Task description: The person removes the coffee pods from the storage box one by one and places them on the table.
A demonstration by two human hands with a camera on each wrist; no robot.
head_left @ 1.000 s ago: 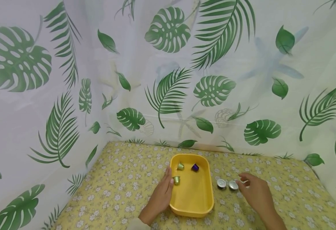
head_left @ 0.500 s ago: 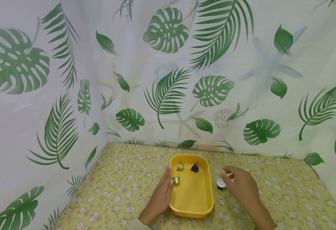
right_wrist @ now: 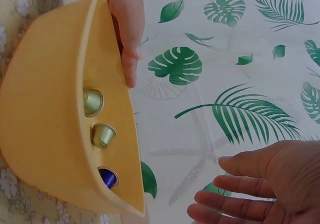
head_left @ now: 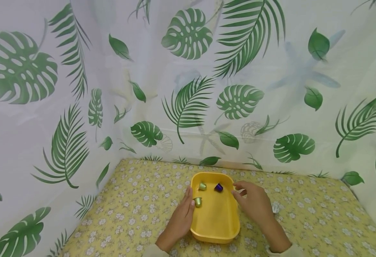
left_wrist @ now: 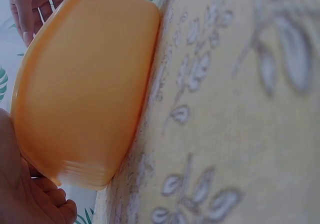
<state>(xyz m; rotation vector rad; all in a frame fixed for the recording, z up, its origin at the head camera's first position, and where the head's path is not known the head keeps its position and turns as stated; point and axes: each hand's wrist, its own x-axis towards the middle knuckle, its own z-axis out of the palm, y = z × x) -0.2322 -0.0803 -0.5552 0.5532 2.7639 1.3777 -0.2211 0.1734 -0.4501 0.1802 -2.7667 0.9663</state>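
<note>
A yellow plastic tub (head_left: 215,237) stands on the flowered cloth, holding two light green coffee capsules (head_left: 198,202) and one dark purple capsule (head_left: 218,187). My left hand (head_left: 181,217) grips its left rim, with the thumb at the edge and the fingers along the outer wall. At the right rim is my right hand (head_left: 255,201). In the right wrist view its fingers (right_wrist: 235,184) are loosely extended, with nothing seen between them. A silver-topped capsule (head_left: 275,208) shows partly behind the right hand, which hides the cloth just right of the tub.
The yellow flowered tablecloth (head_left: 136,214) spreads around the tub. Behind and to the left hang white sheets (head_left: 143,89) printed with green leaves, meeting the table at its back edge.
My right hand has moved left, from beside the silver-topped capsules to the tub's right rim. The two silver-topped capsules seen earlier are now covered or partly covered. My left hand stays put.
</note>
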